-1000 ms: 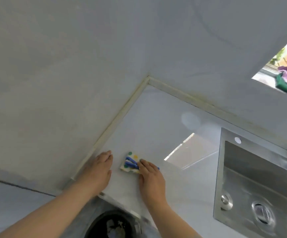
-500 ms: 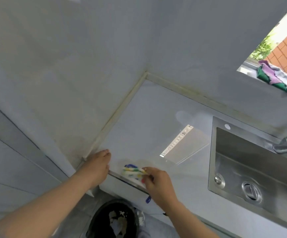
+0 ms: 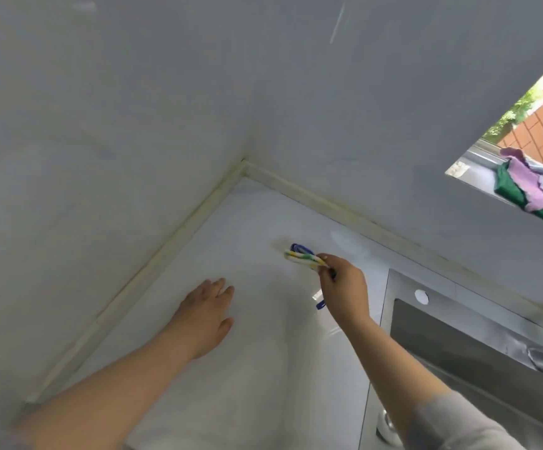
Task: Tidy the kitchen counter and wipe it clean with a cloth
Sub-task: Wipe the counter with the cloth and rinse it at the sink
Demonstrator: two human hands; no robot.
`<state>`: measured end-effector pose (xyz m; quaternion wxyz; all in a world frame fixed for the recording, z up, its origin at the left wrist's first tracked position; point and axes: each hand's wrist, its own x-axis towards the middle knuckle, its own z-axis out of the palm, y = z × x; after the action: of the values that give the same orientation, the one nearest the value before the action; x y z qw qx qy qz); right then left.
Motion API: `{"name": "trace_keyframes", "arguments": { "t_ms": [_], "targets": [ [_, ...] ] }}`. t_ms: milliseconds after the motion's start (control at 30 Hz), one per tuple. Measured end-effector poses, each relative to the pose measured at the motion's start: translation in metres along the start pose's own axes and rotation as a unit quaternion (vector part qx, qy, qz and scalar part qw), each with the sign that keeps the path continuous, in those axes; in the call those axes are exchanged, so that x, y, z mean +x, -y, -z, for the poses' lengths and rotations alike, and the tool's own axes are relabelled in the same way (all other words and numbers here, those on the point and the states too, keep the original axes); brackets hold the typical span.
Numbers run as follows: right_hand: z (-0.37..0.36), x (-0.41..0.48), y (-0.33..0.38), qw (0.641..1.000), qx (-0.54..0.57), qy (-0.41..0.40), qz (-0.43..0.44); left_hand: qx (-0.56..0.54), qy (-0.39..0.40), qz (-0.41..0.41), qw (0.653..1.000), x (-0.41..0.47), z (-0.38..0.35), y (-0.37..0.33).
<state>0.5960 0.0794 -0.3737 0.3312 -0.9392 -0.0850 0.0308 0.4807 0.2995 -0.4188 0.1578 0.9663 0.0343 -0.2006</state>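
Head view: right hand (image 3: pixel 344 287) pinches a folded cloth (image 3: pixel 302 256) over the white counter (image 3: pixel 247 368); left hand (image 3: pixel 205 313) lies flat, fingers straight, at the cloth's eight o'clock. Wiping seems midway.

Glossy white counter (image 3: pixel 247 368) — brushed steel sink (image 3: pixel 390 306), soft cloth (image 3: pixel 304 256).

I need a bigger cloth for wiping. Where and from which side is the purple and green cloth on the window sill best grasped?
Probably pinch the green flap of the purple and green cloth that droops over the window sill edge, coming from the room side, below. There thumb and fingers can close on both faces; the rest lies crumpled on the sill.
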Motion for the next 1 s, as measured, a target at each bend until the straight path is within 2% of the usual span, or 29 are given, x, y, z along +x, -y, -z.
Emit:
{"name": "trace_keyframes", "arguments": {
  "t_ms": [167,267,367,467,567,733,833,900,1000],
  "targets": [
    [-0.007,0.087,-0.024,0.997,-0.07,0.001,0.031,0.044,0.028,0.04,0.998,0.057,0.004,-0.017],
    [-0.021,0.119,-0.039,0.997,-0.066,-0.023,0.039,0.057,0.02,0.052,0.997,0.078,-0.007,-0.016],
    [-0.035,0.138,-0.049,0.993,-0.085,-0.051,0.067,0.063,-0.011,0.052,0.997,0.081,-0.02,-0.011],
    [-0.05,0.148,-0.057,0.989,-0.115,-0.045,0.079,0.053,-0.046,0.042,0.997,0.082,-0.026,-0.005],
    [-0.066,0.149,-0.065,0.992,-0.095,-0.037,0.075,0.076,-0.024,0.039,0.996,0.082,-0.028,-0.002],
    [-0.066,0.124,-0.063,0.993,-0.092,-0.01,0.076,0.032,-0.044,0.033,0.998,0.081,-0.025,-0.003],
    [-0.066,0.084,-0.058,0.992,-0.102,0.024,0.069,0.046,-0.012,0.051,0.998,0.078,-0.015,-0.008],
    [-0.071,0.051,-0.055,0.993,-0.095,0.02,0.064,0.046,0.017,0.052,0.997,0.077,-0.003,-0.009],
    [-0.078,-0.01,-0.045,0.995,-0.076,0.005,0.057,0.045,-0.005,0.02,0.999,0.054,0.008,0.002]
  ]
}}
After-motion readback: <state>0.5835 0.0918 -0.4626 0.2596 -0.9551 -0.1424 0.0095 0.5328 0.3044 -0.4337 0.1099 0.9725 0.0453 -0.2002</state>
